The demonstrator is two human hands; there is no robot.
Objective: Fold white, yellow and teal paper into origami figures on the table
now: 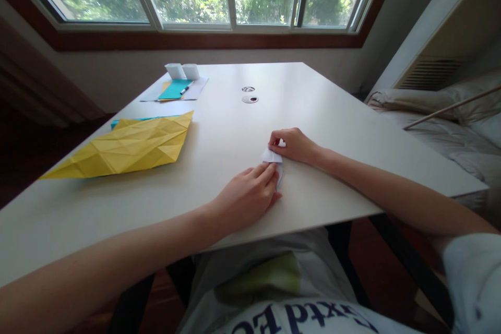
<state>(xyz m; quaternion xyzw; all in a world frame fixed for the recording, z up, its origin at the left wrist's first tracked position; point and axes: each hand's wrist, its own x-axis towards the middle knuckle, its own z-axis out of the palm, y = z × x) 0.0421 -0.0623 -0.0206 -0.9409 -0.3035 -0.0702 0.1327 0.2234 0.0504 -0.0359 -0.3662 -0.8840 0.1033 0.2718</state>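
Note:
A small piece of folded white paper [273,155] lies near the front edge of the white table, between my two hands. My left hand [250,195] presses its fingers down on the lower part, holding the paper against the tabletop and covering some of it. At the paper's upper end, my right hand [294,145] is closed in a pinch, with thumb and forefinger on its tip. The near end of the paper, partly behind my left fingers, shows a loose edge. How the layers are folded under my fingers is hidden.
To the left lies a large creased yellow paper [136,146] with blue under it. Farther back are blue sheets [175,89], a pen [186,88] and two white folded paper boxes [182,71]. Two round fittings [249,99] sit in the white table [223,130].

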